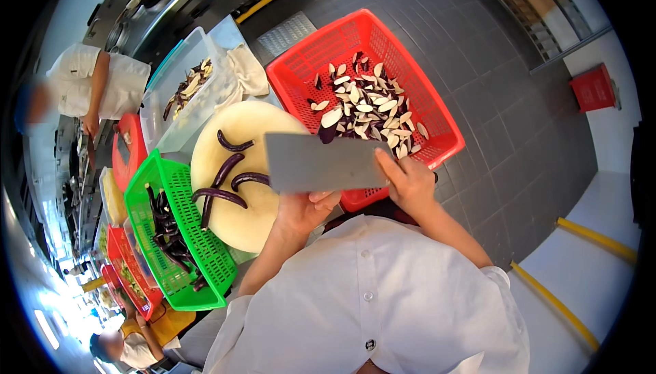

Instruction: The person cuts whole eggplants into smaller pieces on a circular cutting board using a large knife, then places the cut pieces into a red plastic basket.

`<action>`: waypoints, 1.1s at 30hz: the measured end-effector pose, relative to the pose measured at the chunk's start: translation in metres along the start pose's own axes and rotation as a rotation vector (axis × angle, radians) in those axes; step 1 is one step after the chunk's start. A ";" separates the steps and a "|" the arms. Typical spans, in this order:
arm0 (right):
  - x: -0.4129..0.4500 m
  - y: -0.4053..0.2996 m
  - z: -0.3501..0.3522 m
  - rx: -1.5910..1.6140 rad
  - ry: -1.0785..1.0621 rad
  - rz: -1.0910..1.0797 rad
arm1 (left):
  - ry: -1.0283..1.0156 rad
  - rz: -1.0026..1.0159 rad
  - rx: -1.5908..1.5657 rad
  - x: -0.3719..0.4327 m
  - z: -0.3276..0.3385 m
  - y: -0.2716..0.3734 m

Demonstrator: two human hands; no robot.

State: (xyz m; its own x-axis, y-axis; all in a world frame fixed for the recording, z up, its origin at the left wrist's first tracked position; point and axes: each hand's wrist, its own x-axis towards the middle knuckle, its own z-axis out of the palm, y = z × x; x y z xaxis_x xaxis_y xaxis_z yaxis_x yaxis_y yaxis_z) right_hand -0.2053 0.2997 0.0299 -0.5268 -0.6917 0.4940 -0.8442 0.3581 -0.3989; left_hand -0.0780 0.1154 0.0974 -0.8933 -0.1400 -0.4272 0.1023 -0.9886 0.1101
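My right hand (412,181) grips a wide-bladed cleaver (325,164), held flat across the view above the red basket's near edge. Behind the blade, my left hand (305,215) is partly hidden; its visible fingers are curled, and what they hold cannot be seen. A dark purple eggplant piece (327,133) with a pale cut face shows just past the blade's far edge. Several long whole eggplants (225,169) lie on the round cutting board (266,225) to the left. Slant-cut eggplant pieces (376,107) fill the middle of the red plastic basket (441,117).
A green basket (205,266) with whole eggplants (171,238) stands left of the board. Beyond it are a clear plastic bin (177,135) with scraps and a cloth (246,74). One person (100,81) works with a knife at the far left; another (138,346) is lower left.
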 end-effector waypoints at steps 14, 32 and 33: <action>-0.007 0.017 -0.024 -0.044 -0.078 0.012 | 0.061 0.301 1.137 0.014 -0.038 -0.004; -0.045 0.053 0.002 -0.035 -0.280 0.396 | 0.205 0.114 0.876 0.046 -0.004 0.000; -0.052 0.061 0.004 -0.012 -0.295 0.501 | 0.216 0.131 0.873 0.049 -0.012 0.015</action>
State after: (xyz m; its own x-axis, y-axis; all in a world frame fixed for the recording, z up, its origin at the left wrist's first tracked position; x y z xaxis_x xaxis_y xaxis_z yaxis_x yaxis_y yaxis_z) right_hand -0.2286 0.3549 -0.0229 -0.8142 -0.5805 0.0102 -0.5006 0.6930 -0.5188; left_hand -0.1153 0.0934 0.0668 -0.7872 -0.3428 -0.5126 -0.2492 -0.5835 0.7729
